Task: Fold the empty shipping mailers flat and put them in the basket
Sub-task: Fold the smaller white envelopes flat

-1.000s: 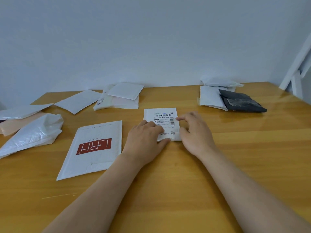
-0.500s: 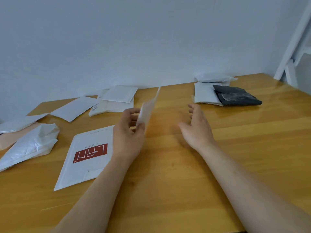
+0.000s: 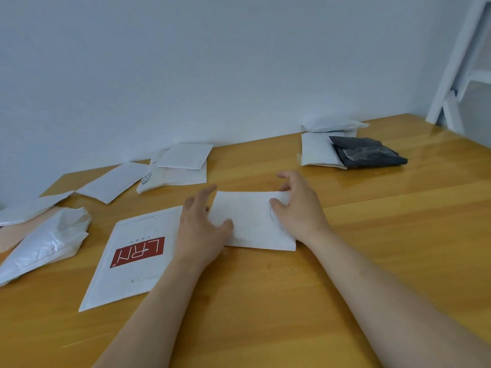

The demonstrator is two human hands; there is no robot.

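Two hands are flanking a small white mailer (image 3: pixel 249 219) lying flat, blank side up, on the desk (image 3: pixel 372 235): left hand (image 3: pixel 202 229) spread loose at its left edge, right hand (image 3: pixel 297 208) covering its right edge, grip unclear. Bare wood is lying open right and near; a red-logo mailer (image 3: pixel 132 256) is crowding the left.

The left grip (image 3: pixel 202 229) reaches forward palm down, fingers spread wide and thumb out. The right grip (image 3: pixel 297 208) sits near it, palm down, fingers loosely bent.
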